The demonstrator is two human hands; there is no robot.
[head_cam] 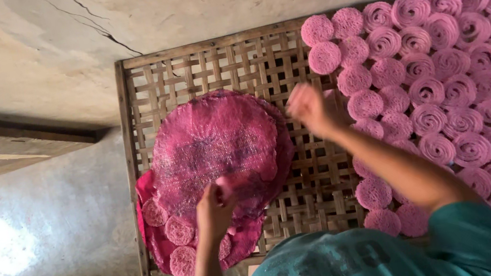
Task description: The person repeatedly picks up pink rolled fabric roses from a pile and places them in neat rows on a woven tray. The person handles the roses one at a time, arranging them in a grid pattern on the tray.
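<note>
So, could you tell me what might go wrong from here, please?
The pink discs under the mesh sheets lie at the woven rack's edge and could slide off. The right hand is blurred, moving near the laid-out rounds; it might knock them out of line.

- Soft, even daylight fills the scene, with no harsh shadows.
- A pale glare patch washes out the grey floor (6,241) at lower left.
- The raised right hand (307,107) is smeared by motion blur.
- The woven bamboo lattice tray (247,65) stays sharp.
- Straight edges bow slightly toward the frame's corners.
</note>
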